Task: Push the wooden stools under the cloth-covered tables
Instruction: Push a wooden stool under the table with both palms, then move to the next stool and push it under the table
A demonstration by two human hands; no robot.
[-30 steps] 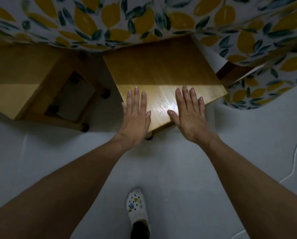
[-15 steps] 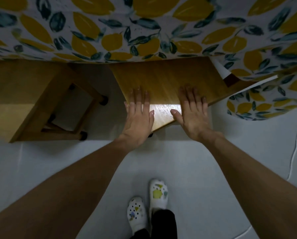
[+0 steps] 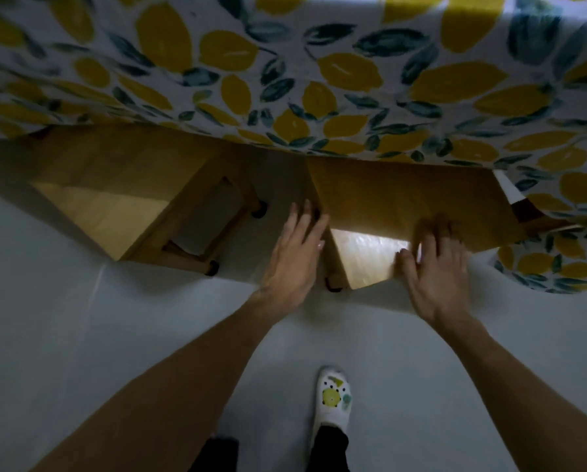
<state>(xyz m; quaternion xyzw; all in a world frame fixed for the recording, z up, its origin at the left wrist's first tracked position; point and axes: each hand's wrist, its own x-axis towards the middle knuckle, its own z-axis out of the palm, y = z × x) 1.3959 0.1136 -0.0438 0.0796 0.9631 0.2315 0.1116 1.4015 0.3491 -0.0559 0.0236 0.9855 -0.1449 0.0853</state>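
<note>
Right stool [image 3: 404, 206] sat mostly under the lemon-print tablecloth [image 3: 319, 80], near corner poking out at 6 o'clock. Left hand [image 3: 294, 257] lay flat along its 9 o'clock edge, fingers straight, gripping nothing, likely steering. Right hand [image 3: 436, 264] was blurred, probably pressed flat on the seat, pushing toward 12. Left stool [image 3: 115, 206], at 9 o'clock, stood roughly half under.

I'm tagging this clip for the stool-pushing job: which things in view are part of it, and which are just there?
Part of the job:
- right stool, partly under the cloth
- left stool, also partly under
- lemon-print tablecloth
- left hand, at the right stool's left edge
- right hand, blurred, on its seat

Just there:
- white shoe
- grey floor
</note>
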